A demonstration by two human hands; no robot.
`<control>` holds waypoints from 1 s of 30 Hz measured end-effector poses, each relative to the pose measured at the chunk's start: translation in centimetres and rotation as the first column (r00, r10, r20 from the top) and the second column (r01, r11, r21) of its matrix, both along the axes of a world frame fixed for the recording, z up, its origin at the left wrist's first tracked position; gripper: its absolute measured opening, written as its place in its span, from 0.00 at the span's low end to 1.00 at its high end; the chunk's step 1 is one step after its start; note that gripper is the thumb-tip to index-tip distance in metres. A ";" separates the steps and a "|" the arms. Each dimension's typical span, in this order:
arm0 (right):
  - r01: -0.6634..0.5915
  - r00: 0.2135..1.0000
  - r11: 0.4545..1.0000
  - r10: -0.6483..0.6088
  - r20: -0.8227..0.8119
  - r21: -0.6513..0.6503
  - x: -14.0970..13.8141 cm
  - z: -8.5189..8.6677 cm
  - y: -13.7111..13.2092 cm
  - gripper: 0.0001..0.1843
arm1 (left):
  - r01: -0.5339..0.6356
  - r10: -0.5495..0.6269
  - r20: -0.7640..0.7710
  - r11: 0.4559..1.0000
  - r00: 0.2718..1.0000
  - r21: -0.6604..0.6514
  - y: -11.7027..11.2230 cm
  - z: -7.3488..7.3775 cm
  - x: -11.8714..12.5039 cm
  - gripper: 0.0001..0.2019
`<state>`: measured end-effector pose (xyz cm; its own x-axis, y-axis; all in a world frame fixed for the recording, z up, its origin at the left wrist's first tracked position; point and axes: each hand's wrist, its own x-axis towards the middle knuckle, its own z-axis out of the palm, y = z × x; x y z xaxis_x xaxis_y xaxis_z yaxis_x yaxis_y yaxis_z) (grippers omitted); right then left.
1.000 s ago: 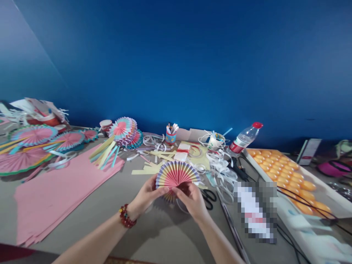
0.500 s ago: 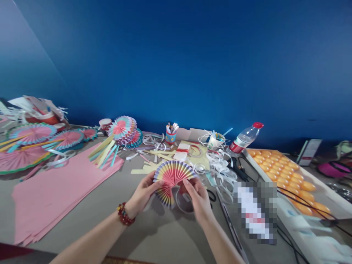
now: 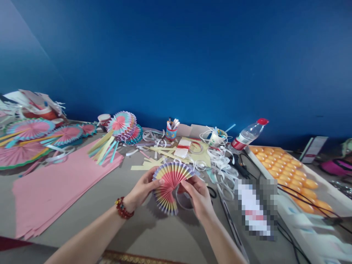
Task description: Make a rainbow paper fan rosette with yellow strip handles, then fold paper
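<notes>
Between my hands is a pleated paper fan (image 3: 171, 183), pink at the centre with yellow and purple toward its rim, spread in a part circle with a gap at the lower right. My left hand (image 3: 144, 187) pinches its left side, thumb on the front. At the right end of the pleats, my right hand (image 3: 198, 194) grips with thumb and fingers; some fingers are hidden behind the paper. Beneath the fan, a roll of tape (image 3: 183, 201) lies on the grey table (image 3: 162, 238), partly covered by my right hand. Scissor handles (image 3: 211, 192) show just beyond that hand.
Pink paper sheets (image 3: 55, 194) and finished paper fans (image 3: 121, 124) occupy the left. Yellow strips (image 3: 145, 168), a pen cup (image 3: 171, 132) and white ribbon curls (image 3: 224, 167) lie behind. At right are a bottle (image 3: 247, 135), a metal ruler (image 3: 232, 223), cables and a tray of orange balls (image 3: 297, 176).
The fan's lower end has swung down and to the right, spreading the pleats a little more. Both hands keep their hold. The camera view has shifted slightly.
</notes>
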<state>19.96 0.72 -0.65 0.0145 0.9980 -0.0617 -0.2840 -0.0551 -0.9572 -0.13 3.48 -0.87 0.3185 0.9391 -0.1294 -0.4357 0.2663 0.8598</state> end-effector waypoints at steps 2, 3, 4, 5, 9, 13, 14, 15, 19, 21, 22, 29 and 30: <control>-0.010 1.000 1.000 0.010 -0.003 -0.018 -0.2 0.1 0.0 0.16 | 0.016 -0.016 -0.020 0.999 1.000 0.045 0.2 0.1 -0.3 0.19; -0.020 1.000 0.999 0.020 0.000 -0.028 -0.3 0.2 0.0 0.16 | 0.028 -0.026 -0.036 0.998 0.999 0.054 0.3 0.1 -0.3 0.18; -0.031 0.999 0.999 0.032 0.003 -0.036 -0.4 0.3 0.0 0.17 | 0.040 -0.037 -0.056 0.998 0.998 0.052 0.3 0.1 -0.4 0.18; -0.043 0.999 0.998 0.043 0.007 -0.042 -0.5 0.3 0.0 0.18 | 0.048 -0.045 -0.075 0.998 0.996 0.039 0.3 0.2 -0.4 0.18; -0.051 0.997 0.997 0.054 0.048 -0.054 -0.7 0.4 0.0 0.18 | 0.114 -0.118 -0.105 0.993 0.987 -0.043 0.0 0.5 -0.2 0.24; -0.087 0.989 0.996 0.089 0.121 -0.020 -0.4 0.6 -0.1 0.19 | 0.082 -0.088 -0.049 0.991 0.995 -0.105 -0.2 1.1 0.1 0.22; -0.121 0.981 0.993 0.121 0.151 -0.010 -0.4 0.7 -0.1 0.19 | 0.043 -0.048 -0.044 0.992 0.998 -0.118 -0.2 1.4 0.1 0.21; -0.164 0.969 0.987 0.161 0.186 0.000 -0.3 0.8 -0.2 0.20 | -0.002 -0.004 -0.045 0.993 0.999 -0.121 -0.3 1.6 0.1 0.20; -0.283 0.918 0.955 0.243 0.314 0.086 -0.5 1.0 -0.5 0.18 | -0.126 0.124 -0.066 0.992 0.990 -0.026 -0.8 2.4 0.0 0.18; -0.287 0.918 0.950 0.236 0.319 0.123 -0.7 0.8 -0.7 0.16 | -0.137 0.138 -0.074 0.990 0.988 0.028 -1.1 2.5 0.1 0.17; -0.276 0.923 0.952 0.223 0.314 0.135 -0.8 0.8 -0.7 0.15 | -0.137 0.140 -0.078 0.990 0.987 0.045 -1.2 2.6 0.2 0.17; -0.199 0.949 0.969 0.153 0.275 0.146 -0.9 0.6 -0.7 0.14 | -0.096 0.101 -0.095 0.993 0.990 0.062 -1.4 2.5 1.0 0.17; -0.198 0.949 0.969 0.151 0.277 0.148 -0.9 0.6 -0.7 0.14 | -0.086 0.093 -0.101 0.994 0.990 0.072 -1.4 2.5 1.1 0.17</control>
<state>19.09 0.01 -0.05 -0.1683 0.9813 0.0934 -0.0234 0.0908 -0.9956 0.96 2.10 1.63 0.2204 0.9709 -0.0933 -0.3623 0.1703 0.9164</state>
